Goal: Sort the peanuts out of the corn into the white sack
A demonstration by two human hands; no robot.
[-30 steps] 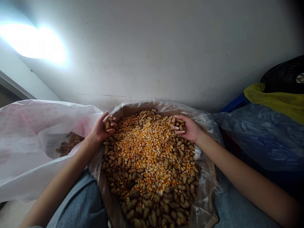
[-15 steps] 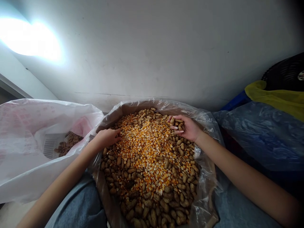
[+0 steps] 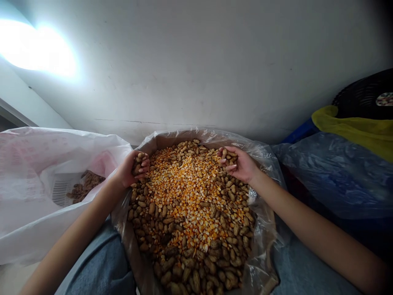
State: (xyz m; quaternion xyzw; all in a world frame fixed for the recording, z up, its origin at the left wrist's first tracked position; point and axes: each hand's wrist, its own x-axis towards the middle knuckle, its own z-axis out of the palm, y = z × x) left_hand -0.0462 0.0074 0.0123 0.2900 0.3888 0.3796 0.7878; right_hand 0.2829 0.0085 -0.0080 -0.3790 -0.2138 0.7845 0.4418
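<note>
Between my legs stands a box lined with clear plastic (image 3: 260, 241), full of loose corn kernels (image 3: 190, 184) and unshelled peanuts (image 3: 196, 270). The kernels heap in the middle, with peanuts mostly round the sides and front. At the box's left rim, my left hand (image 3: 130, 168) is curled palm-up round several peanuts (image 3: 138, 163). Over the right side of the pile, my right hand (image 3: 241, 166) cups several peanuts (image 3: 229, 155) in its bent fingers.
An opened white plastic bag (image 3: 27, 180) on the left has some peanuts (image 3: 87, 184) in it. To the right lie a bluish plastic bag (image 3: 334, 176), a yellow cloth-like piece (image 3: 346, 127) and a black fan (image 3: 359, 94). A pale wall (image 3: 196, 65) rises behind the box.
My left hand has lifted from the pile and turned up, now showing peanuts in its fingers. My right hand stays nearly in place with its peanuts. The view has shifted slightly.
</note>
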